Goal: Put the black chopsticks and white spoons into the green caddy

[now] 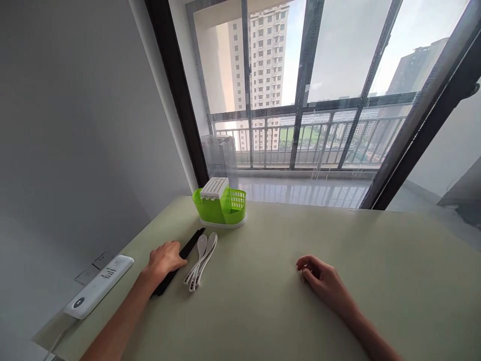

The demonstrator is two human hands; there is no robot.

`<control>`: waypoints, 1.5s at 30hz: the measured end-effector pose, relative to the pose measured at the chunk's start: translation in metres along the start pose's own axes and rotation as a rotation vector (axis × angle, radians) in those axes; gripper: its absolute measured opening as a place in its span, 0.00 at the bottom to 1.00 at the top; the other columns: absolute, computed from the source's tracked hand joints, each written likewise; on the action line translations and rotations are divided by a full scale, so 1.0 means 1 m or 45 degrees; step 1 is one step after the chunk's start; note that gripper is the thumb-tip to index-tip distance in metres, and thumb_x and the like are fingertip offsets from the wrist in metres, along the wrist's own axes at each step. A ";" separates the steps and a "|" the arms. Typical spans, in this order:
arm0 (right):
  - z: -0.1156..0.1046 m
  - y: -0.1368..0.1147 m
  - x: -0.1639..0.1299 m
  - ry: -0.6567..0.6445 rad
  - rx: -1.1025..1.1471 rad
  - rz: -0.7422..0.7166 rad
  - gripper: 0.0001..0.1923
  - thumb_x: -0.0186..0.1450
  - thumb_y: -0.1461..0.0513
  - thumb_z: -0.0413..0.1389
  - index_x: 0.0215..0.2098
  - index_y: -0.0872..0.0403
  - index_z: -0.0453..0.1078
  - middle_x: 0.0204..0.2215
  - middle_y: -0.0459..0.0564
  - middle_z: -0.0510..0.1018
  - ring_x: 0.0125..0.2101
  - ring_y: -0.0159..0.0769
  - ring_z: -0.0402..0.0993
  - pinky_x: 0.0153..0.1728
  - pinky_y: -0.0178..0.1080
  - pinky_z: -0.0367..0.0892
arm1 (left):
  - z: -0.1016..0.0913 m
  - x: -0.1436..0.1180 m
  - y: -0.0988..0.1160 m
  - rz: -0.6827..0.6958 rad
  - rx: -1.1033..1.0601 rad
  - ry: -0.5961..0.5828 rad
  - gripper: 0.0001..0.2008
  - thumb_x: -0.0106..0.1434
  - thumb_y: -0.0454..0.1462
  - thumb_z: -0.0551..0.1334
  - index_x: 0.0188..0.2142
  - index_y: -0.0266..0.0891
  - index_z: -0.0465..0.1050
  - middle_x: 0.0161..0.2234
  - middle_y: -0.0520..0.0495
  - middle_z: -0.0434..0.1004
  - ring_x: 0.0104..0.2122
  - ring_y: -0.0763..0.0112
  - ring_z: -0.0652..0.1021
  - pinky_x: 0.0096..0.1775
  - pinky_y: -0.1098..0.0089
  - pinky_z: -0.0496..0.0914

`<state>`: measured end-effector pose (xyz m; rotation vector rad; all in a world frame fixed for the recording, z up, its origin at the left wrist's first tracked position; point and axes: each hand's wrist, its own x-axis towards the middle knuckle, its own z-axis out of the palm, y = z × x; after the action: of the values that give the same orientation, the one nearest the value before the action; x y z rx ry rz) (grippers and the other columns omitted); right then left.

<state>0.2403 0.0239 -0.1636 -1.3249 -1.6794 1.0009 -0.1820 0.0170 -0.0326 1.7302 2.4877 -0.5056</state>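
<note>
My left hand (pixel 164 260) is closed around the middle of a bundle of black chopsticks (pixel 192 244) lying aslant on the table, its thumb on their right side. The fingertips on the far side are hidden. Just to the right, several white spoons (pixel 203 258) lie in a loose pile, bowls pointing away from me. A green cutlery holder (pixel 216 213) with a white slotted top and white base stands behind them. Over at the right, my right hand (pixel 319 276) rests on the table, loosely curled, with a gap between thumb and fingers and nothing held.
A white power strip (pixel 101 286) with a cord lies along the table's left edge, beside a wall socket (pixel 101 259). The pale green table (pixel 263 311) ends at a dark-framed glass door (pixel 180 95). Beyond it is a balcony with a railing.
</note>
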 end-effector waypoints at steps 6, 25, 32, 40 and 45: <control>-0.001 -0.003 0.001 0.003 0.030 0.004 0.10 0.59 0.59 0.50 0.34 0.51 0.72 0.24 0.42 0.73 0.25 0.34 0.67 0.29 0.34 0.61 | 0.006 0.009 -0.009 0.011 0.074 0.019 0.11 0.54 0.37 0.60 0.37 0.38 0.76 0.44 0.35 0.79 0.46 0.45 0.79 0.40 0.59 0.70; 0.000 -0.007 0.001 0.068 0.018 -0.046 0.10 0.59 0.59 0.50 0.34 0.52 0.72 0.25 0.44 0.76 0.23 0.33 0.67 0.28 0.34 0.63 | 0.037 -0.005 -0.040 -0.135 -0.541 0.192 0.18 0.73 0.39 0.39 0.47 0.33 0.63 0.34 0.39 0.74 0.33 0.61 0.79 0.32 0.67 0.69; 0.001 -0.008 0.002 0.044 0.017 -0.079 0.09 0.59 0.60 0.51 0.34 0.52 0.72 0.26 0.44 0.76 0.23 0.32 0.66 0.27 0.34 0.62 | 0.019 -0.068 0.030 0.252 -1.920 -0.335 0.27 0.60 0.61 0.59 0.43 0.41 0.62 0.27 0.60 0.52 0.18 0.84 0.49 0.17 0.78 0.47; 0.004 -0.007 0.004 0.100 0.024 -0.128 0.13 0.67 0.57 0.49 0.45 0.53 0.70 0.39 0.50 0.80 0.25 0.31 0.71 0.27 0.33 0.67 | 0.045 -0.089 0.151 0.389 -1.889 -0.865 0.24 0.61 0.57 0.59 0.46 0.43 0.62 0.28 0.60 0.56 0.17 0.84 0.50 0.18 0.78 0.45; 0.023 -0.011 -0.003 0.159 -0.095 -0.261 0.22 0.71 0.54 0.48 0.61 0.50 0.62 0.54 0.55 0.73 0.36 0.34 0.77 0.39 0.38 0.75 | 0.061 -0.103 0.180 0.508 -1.385 -0.432 0.18 0.69 0.51 0.51 0.49 0.43 0.65 0.35 0.47 0.72 0.31 0.69 0.74 0.33 0.70 0.68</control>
<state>0.2157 0.0167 -0.1627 -1.2080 -1.7309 0.7280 0.0136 -0.0380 -0.1065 1.3960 1.5620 0.4769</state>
